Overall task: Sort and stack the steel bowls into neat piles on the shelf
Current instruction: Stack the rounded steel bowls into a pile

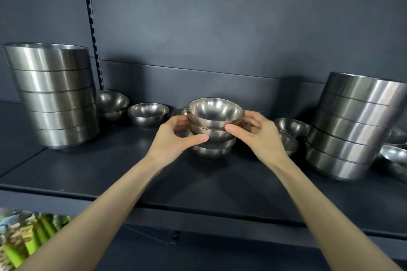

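Note:
A small pile of steel bowls (214, 125) stands in the middle of the dark shelf (123, 174). My left hand (176, 136) grips its left side, thumb on the front of the pile and fingers curled behind. My right hand (253, 132) grips the right side the same way, thumb on the front. Loose small bowls lie behind: a nested pair (111, 103) at the left, a single bowl (148, 114) beside it, and two bowls (288, 132) to the right. One more bowl is partly hidden behind my left hand.
A tall pile of large steel bowls (55, 94) stands at the left of the shelf, and another tall pile (350, 125) at the right. More steel bowls (396, 156) lie at the far right edge. Green packaged goods (28, 237) show below at the bottom left.

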The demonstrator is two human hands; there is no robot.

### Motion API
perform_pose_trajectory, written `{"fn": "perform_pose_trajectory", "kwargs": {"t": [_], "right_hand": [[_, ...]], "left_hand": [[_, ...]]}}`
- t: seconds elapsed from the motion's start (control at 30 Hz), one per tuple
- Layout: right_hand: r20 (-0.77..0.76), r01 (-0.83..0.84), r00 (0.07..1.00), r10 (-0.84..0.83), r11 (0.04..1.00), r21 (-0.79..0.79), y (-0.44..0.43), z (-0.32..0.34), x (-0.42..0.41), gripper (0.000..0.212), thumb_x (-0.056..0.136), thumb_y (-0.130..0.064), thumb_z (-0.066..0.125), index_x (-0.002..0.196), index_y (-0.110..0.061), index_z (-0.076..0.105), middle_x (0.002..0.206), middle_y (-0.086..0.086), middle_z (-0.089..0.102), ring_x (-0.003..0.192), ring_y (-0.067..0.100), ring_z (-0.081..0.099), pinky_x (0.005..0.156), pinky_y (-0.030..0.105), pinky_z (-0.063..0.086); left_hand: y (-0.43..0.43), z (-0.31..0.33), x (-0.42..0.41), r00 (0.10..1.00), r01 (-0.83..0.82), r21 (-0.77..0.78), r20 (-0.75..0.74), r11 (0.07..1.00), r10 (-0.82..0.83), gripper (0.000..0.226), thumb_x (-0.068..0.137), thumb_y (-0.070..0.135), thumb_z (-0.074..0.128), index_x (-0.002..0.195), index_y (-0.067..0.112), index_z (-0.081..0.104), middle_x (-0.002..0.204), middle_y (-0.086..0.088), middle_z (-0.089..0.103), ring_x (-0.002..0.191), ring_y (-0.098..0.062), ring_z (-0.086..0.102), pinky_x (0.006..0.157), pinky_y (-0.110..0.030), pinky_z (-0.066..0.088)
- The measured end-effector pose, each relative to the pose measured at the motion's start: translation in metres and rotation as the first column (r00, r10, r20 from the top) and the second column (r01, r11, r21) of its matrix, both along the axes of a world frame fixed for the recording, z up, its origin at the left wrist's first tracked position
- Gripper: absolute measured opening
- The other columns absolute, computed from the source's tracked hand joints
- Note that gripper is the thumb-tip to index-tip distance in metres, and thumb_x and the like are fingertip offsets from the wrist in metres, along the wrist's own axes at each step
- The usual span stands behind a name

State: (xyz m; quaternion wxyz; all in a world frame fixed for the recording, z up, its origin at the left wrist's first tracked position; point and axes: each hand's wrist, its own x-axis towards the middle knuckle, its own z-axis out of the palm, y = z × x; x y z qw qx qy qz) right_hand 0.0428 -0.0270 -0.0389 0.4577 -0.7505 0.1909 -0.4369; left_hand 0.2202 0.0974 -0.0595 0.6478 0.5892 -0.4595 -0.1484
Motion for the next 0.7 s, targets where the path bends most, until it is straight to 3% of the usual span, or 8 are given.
{"fn": "perform_pose_trajectory", "kwargs": {"t": [0.13, 0.23, 0.33, 0.5, 0.7], "right_hand": [[0.011, -0.056, 0.998, 0.056, 0.998, 0.016, -0.009, -0.012, 0.002, 0.037, 0.072, -0.025, 0.084, 0.102, -0.034, 0.065, 0.097, -0.024, 0.072, 0.094, -0.001, 0.068, 0.075, 0.008, 0.049], [0.032, -0.065, 0.997, 0.064, 0.997, 0.033, -0.012, -0.021, 0.006, 0.038, 0.072, -0.02, 0.084, 0.105, -0.028, 0.065, 0.097, -0.022, 0.073, 0.094, 0.001, 0.069, 0.075, 0.009, 0.049], [0.031, -0.047, 0.998, 0.046, 0.998, 0.033, -0.014, -0.025, 0.009, 0.041, 0.071, -0.022, 0.084, 0.105, -0.033, 0.063, 0.098, -0.026, 0.071, 0.098, -0.002, 0.067, 0.08, 0.01, 0.049], [0.027, -0.027, 0.999, 0.027, 0.999, 0.031, -0.017, -0.032, 0.009, 0.04, 0.07, -0.025, 0.085, 0.102, -0.035, 0.063, 0.099, -0.026, 0.071, 0.099, -0.002, 0.066, 0.085, 0.011, 0.049], [0.022, -0.04, 0.999, 0.039, 0.998, 0.045, -0.01, -0.033, 0.006, 0.045, 0.06, -0.041, 0.083, 0.101, -0.038, 0.062, 0.099, -0.029, 0.07, 0.099, -0.006, 0.065, 0.08, 0.007, 0.047]], "left_hand": [[0.001, -0.006, -0.004, 0.999, -0.033, 0.023, 0.041, 0.999, 0.032, 0.044, 0.062, 0.025, 0.087, 0.1, 0.029, 0.064, 0.093, 0.02, 0.071, 0.097, 0.009, 0.061, 0.084, -0.007, 0.043], [0.002, -0.01, -0.005, 0.997, -0.036, 0.021, 0.069, 0.999, 0.035, 0.039, 0.066, 0.019, 0.085, 0.094, 0.032, 0.061, 0.086, 0.032, 0.068, 0.09, 0.018, 0.058, 0.077, 0.003, 0.038], [0.001, -0.015, -0.004, 0.996, -0.035, 0.015, 0.081, 0.999, 0.034, 0.038, 0.068, 0.015, 0.084, 0.093, 0.032, 0.06, 0.086, 0.035, 0.067, 0.089, 0.019, 0.057, 0.077, 0.004, 0.036], [-0.003, -0.021, -0.001, 0.997, -0.04, 0.035, 0.066, 0.999, 0.037, 0.041, 0.068, 0.023, 0.085, 0.097, 0.038, 0.06, 0.093, 0.036, 0.066, 0.097, 0.018, 0.055, 0.082, -0.003, 0.041], [-0.002, -0.025, -0.001, 0.999, -0.025, 0.057, 0.029, 0.998, 0.024, 0.05, 0.067, 0.026, 0.085, 0.111, 0.031, 0.06, 0.105, 0.014, 0.068, 0.105, 0.003, 0.06, 0.097, -0.024, 0.045]]}}
